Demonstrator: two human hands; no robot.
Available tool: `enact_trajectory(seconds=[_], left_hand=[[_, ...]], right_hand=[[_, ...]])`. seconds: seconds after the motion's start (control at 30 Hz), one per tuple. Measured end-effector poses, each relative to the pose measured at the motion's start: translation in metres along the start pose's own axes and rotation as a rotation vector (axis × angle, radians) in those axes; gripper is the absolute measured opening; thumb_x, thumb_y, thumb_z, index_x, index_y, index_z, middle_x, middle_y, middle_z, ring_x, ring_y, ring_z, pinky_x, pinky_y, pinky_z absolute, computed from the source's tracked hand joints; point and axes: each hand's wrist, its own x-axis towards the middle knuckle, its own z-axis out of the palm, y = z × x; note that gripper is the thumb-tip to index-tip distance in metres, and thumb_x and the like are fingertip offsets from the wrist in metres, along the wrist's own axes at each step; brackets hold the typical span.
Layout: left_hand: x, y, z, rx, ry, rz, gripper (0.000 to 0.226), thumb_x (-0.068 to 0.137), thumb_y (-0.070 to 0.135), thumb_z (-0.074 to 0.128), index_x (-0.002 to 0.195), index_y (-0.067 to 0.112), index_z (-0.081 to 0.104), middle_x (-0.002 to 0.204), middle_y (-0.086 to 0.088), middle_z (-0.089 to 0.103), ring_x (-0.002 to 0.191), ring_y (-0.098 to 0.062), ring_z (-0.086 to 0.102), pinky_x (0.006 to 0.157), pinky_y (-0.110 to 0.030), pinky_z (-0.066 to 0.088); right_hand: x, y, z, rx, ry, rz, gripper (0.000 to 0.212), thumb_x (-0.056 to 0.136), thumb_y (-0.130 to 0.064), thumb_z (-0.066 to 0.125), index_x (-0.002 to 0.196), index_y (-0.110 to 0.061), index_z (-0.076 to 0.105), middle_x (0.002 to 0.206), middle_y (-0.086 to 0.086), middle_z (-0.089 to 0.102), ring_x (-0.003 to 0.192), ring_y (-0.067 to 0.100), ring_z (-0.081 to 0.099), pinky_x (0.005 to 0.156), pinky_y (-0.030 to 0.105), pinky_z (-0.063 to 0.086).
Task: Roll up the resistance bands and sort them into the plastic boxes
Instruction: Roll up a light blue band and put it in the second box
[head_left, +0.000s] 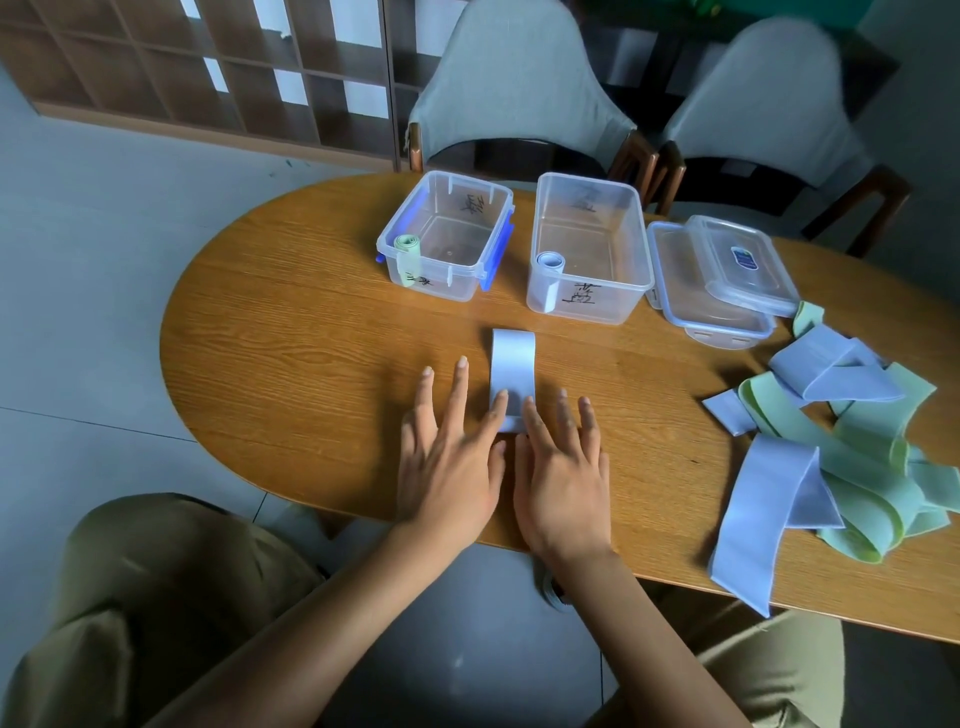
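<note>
A pale blue band (512, 371) lies flat and lengthwise on the wooden table (291, 332), just in front of the two open boxes, its near end under the fingertips of both hands. The left hand (451, 467) is palm down, fingers straight and spread, with one fingertip on the band's near left corner and the others on bare wood. The right hand (563, 480) sits just beside it, also flat and straight-fingered, its inner fingertip pressing the band's near right corner. Neither hand is curled around anything; both simply press down.

Beyond the band, the left clear box (483, 234), with blue clips, holds one rolled green band (408, 254) standing in its near left corner. The right clear box (631, 234), just beside it, holds one rolled blue band (548, 273) in its near left corner. Both boxes carry black handwriting I can't read. Right of that box, two clear lids (727, 275) are stacked. Well right of the flat band, a loose heap of blue and green bands (841, 457) sprawls to the table edge.
</note>
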Motion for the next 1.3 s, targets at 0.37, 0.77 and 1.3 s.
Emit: enact_trajectory(seconds=[0.37,0.77,1.3], left_hand=[[0.017,0.002,-0.009,-0.090,-0.019,0.017,0.053,0.093,0.043,0.056,0.145,0.038,0.048,0.166,-0.009,0.018,0.151,-0.041,0.009,0.110,-0.053,0.037],[0.003,0.011,-0.016,0.025,-0.013,0.005,0.058,0.087,0.034,0.062,0.144,0.034,0.048,0.164,-0.012,0.025,0.149,-0.045,0.013,0.108,-0.054,0.038],[0.039,0.013,-0.010,-0.316,-0.034,-0.067,0.048,0.090,0.020,0.058,0.139,0.023,0.055,0.127,-0.013,0.050,0.118,-0.031,0.036,0.103,-0.040,0.037]], right_hand=[[0.035,0.000,-0.006,0.011,-0.077,-0.004,0.050,0.107,-0.048,0.020,0.157,-0.044,0.018,0.169,0.002,-0.006,0.153,0.026,-0.017,0.122,0.049,0.010],[0.047,0.004,-0.006,0.164,-0.029,0.003,0.043,0.108,-0.040,0.033,0.150,-0.035,0.042,0.167,0.004,0.016,0.153,0.029,0.003,0.121,0.052,0.017],[0.021,0.001,-0.011,0.534,0.116,-0.064,0.044,0.096,-0.005,0.058,0.140,-0.012,0.055,0.130,0.005,0.066,0.118,0.020,0.062,0.101,0.023,0.045]])
